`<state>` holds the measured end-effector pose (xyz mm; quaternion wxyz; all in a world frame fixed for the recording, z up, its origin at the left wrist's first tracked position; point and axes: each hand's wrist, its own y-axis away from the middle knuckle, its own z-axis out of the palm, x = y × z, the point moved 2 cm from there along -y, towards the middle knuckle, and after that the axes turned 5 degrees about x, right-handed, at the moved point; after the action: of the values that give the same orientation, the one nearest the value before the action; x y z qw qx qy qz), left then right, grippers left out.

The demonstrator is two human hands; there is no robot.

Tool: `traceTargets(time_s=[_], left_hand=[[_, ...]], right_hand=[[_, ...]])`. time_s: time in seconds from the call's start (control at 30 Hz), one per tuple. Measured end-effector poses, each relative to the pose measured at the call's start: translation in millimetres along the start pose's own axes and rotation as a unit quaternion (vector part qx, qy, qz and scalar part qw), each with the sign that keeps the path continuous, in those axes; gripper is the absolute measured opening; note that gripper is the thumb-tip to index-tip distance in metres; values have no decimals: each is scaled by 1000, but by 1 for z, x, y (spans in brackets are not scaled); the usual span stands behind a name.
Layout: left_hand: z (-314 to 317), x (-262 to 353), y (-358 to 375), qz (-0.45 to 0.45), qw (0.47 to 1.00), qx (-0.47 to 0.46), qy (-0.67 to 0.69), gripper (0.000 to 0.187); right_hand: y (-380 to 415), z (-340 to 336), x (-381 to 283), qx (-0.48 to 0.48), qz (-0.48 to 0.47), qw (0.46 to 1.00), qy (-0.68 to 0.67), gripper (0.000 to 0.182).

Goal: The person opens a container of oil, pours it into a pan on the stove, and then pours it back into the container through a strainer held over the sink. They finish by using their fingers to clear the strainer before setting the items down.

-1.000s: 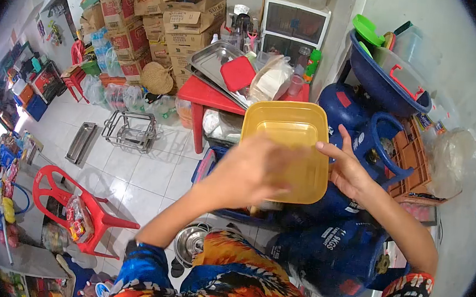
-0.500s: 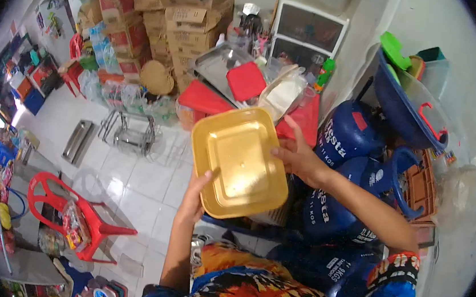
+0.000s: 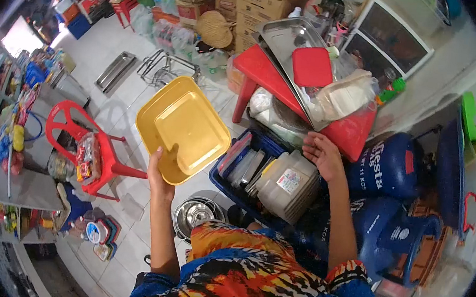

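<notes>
A gold rectangular plastic container (image 3: 185, 129) is held by its lower left edge in my left hand (image 3: 160, 178), the thumb over the rim and its inside facing up. My right hand (image 3: 323, 154) is off the container, fingers apart and empty, near the front of a red table (image 3: 248, 72). Between my hands and below them stands a dark blue bin (image 3: 220, 181) with lids and a stack of clear containers (image 3: 289, 185). On the red table are metal trays (image 3: 286, 33), a red lid (image 3: 312, 67) and a white bag (image 3: 343, 95).
Blue gas cylinders (image 3: 388, 166) stand at the right, beside a large blue basin (image 3: 463, 164). A red chair (image 3: 105, 161) is at the left. Metal pots (image 3: 194, 216) sit on the floor near my body, and a wire rack (image 3: 165, 67) stands farther off.
My right hand has let go of the gold container and moved away to the right. My left hand has carried it left, and the view has shifted, showing the blue bin.
</notes>
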<state>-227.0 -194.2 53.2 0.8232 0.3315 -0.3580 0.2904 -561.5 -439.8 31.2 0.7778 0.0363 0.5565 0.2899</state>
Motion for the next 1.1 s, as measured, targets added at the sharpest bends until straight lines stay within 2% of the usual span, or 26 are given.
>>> traceTargets(time_s=[0.07,0.13,0.27,0.33,0.53,0.7,0.83,0.9,1.03,1.1], left_hand=[[0,-2,9,4,1000,-1,17,53],[5,-9,18,33,998,44,21,50],[10,-32,24,9,997,70,24,51],[12,-38,32,7,999,40,8,53],[28,-53,45,-7,997,78,-6,52],[44,-70,25,-41,999,26,20,51],[52,-62,-2,-44,999,22,-21,53],[50,-52,-24,-56,998,12,-25,54],[52,-28,-101,-76,996,-15,-45,55],[53,-14,-150,-107,991,-27,-74,56]], right_hand=[[-3,-11,9,5,5,1000,-26,30],[-8,-18,14,38,9,997,-62,28],[-10,-40,17,13,4,997,-77,27],[-9,-51,20,33,7,997,-63,27],[-7,-59,22,74,2,995,-70,27],[-12,-43,15,73,-19,995,-66,25],[-34,-26,21,80,-11,995,-50,23],[-52,-12,20,76,-37,995,-56,23],[-82,34,11,104,-65,991,-63,23],[-102,54,9,96,-109,986,-85,24]])
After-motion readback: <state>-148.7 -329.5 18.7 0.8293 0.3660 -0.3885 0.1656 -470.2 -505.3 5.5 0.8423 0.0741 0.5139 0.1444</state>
